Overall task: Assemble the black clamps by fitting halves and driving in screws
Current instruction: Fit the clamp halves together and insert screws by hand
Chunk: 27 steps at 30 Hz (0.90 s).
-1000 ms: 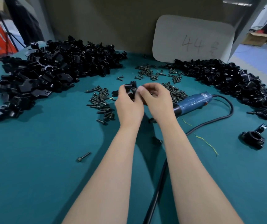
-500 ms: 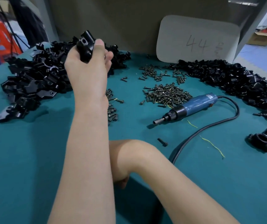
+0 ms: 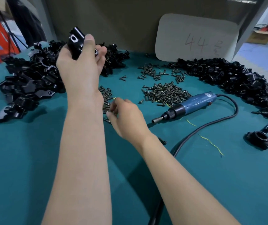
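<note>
My left hand (image 3: 81, 65) is raised over the left heap of black clamp halves (image 3: 26, 82) and grips a black clamp piece (image 3: 75, 42) between thumb and fingers. Lower down, my right hand (image 3: 126, 117) reaches beside my left forearm, its bent, blurred fingertips on the small pile of screws (image 3: 105, 93). Whether it pinches a screw is unclear. A bigger screw pile (image 3: 165, 93) lies in the middle. The blue electric screwdriver (image 3: 190, 106) rests on the green table (image 3: 24, 159), untouched.
A second heap of black clamp parts (image 3: 237, 78) runs along the right. One assembled clamp (image 3: 258, 138) sits alone at the right. The screwdriver's black cable (image 3: 211, 124) loops toward me. A loose screw (image 3: 163, 141) lies by my right wrist. A white board (image 3: 195, 36) leans at the back.
My hands parted: the left lifted the clamp piece up to the left, over the heap. The right dropped back under the left arm, then came forward to the small screw pile.
</note>
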Each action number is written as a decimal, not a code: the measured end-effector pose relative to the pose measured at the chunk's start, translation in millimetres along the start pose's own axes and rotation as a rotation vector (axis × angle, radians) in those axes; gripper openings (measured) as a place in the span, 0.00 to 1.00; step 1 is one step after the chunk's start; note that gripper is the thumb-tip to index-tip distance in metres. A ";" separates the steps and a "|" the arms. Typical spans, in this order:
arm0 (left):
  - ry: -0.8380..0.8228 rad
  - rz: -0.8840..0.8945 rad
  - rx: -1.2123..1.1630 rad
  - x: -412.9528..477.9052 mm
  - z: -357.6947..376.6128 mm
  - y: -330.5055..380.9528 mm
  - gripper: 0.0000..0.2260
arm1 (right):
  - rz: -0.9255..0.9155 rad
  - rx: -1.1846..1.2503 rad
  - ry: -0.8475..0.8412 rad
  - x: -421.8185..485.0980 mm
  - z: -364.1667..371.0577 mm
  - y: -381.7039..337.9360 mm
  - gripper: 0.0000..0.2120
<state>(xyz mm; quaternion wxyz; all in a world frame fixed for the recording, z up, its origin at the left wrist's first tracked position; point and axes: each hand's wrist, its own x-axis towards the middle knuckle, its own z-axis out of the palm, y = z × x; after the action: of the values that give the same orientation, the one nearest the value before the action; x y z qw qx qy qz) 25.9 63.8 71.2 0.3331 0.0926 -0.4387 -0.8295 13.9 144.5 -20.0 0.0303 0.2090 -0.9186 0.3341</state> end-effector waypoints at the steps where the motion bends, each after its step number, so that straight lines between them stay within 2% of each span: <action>1: 0.002 0.001 -0.002 0.4 0.1 0.3 0.04 | 0.004 0.135 -0.032 0.3 -3.7 -0.5 0.04; 3: -0.005 -0.005 -0.003 1.5 1.2 -1.0 0.03 | 0.028 0.374 -0.232 -2.5 -4.5 -5.8 0.03; 4: -0.017 -0.014 0.006 1.9 2.2 -3.0 0.03 | 0.026 0.413 -0.325 -3.9 -2.8 -8.4 0.04; 5: -0.034 -0.026 0.022 2.4 2.7 -6.0 0.03 | 0.029 0.415 -0.361 -3.8 -1.7 -9.2 0.04; 6: -0.051 -0.041 0.045 3.1 2.8 -10.6 0.04 | 0.054 0.404 -0.326 -1.4 -2.2 -7.7 0.03; 9: -0.095 -0.083 0.186 3.5 1.1 -35.0 0.06 | 0.198 0.458 -0.033 11.4 -18.4 10.1 0.04; 11: -0.135 -0.118 0.331 0.0 -1.0 -60.4 0.04 | 0.287 0.649 0.192 16.8 -35.6 27.1 0.01; 13: -0.188 -0.158 0.482 -6.8 -3.0 -87.4 0.02 | 0.326 0.827 0.390 16.9 -47.8 41.0 0.03; 15: -0.242 -0.154 0.642 -14.7 -3.3 -108.1 0.04 | 0.318 0.944 0.491 15.2 -51.5 50.5 0.05; 17: -0.293 -0.105 0.783 -20.4 -3.2 -120.1 0.07 | 0.295 0.914 0.523 14.1 -50.0 54.6 0.05; 21: -0.306 -0.084 0.882 -23.5 -7.1 -129.2 0.13 | 0.230 0.618 0.546 13.0 -48.7 59.0 0.05; 24: -0.306 -0.053 0.920 -23.6 -9.2 -132.9 0.10 | 0.245 0.568 0.502 12.7 -47.1 60.9 0.04; 27: -0.304 -0.023 0.951 -24.3 -8.5 -134.9 0.09 | 0.235 0.413 0.477 12.3 -46.6 61.4 0.04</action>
<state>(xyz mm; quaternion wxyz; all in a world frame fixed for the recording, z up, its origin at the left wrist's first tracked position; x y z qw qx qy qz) -15.4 126.6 -43.7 0.1771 0.1174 -0.8109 -0.5453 -26.1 211.6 -18.4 0.1628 0.0195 -0.8163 0.5538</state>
